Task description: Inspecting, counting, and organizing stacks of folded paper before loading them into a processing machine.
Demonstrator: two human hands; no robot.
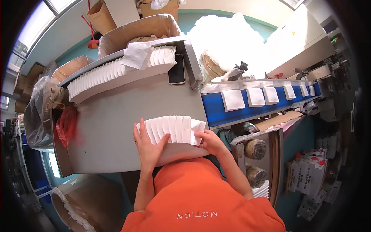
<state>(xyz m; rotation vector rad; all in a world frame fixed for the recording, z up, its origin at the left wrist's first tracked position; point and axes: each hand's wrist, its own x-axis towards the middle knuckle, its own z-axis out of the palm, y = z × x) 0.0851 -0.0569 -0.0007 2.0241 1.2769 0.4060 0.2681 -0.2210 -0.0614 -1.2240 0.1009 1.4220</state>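
Note:
A row of folded white paper napkins [166, 129] stands on edge on the grey table, close to my body. My left hand [150, 149] holds the row's left end, its fingers along the end and its thumb across the near side. At the right end, my right hand [210, 141] pinches a napkin [197, 126] between thumb and fingers; it leans away from the others. Some fingertips of the right hand are hidden behind the paper.
A longer napkin row [116, 77] lines the table's far edge, beside a black phone [177, 70]. On the right, a blue conveyor belt [228, 117] carries several folded napkins [233, 99]. Red plastic [67, 125] lies at the table's left side. Cardboard boxes [87, 195] stand around the table.

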